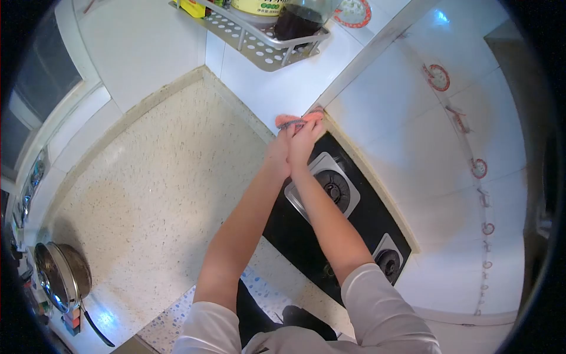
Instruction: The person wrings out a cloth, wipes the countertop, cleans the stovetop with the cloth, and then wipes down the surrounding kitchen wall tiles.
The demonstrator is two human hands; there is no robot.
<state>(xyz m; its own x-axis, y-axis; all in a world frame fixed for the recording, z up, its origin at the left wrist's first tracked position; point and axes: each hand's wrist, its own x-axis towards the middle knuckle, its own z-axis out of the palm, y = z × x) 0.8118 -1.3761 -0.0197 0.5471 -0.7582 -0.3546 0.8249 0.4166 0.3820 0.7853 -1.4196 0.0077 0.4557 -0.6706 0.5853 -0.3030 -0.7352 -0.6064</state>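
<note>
A pink cloth with a grey edge [288, 121] is bunched against the wall at the far corner of the stove. My right hand [303, 140] grips it, fingers curled over the fabric. Close beside, touching the right hand, my left hand [279, 152] also holds the cloth; its fingertips are partly hidden. Both arms stretch forward, the right one passing over the black gas stove [283, 215]. Below the hands sits a burner [333, 190] in a square metal tray.
A second burner [388, 262] is nearer my right side. Speckled countertop [159, 177] spreads to the left, with a pan [73, 268] at its edge. Above the hands hangs a perforated metal shelf [268, 59] carrying a jar of dark liquid [296, 22]. White tiled wall [407, 141] rises at right.
</note>
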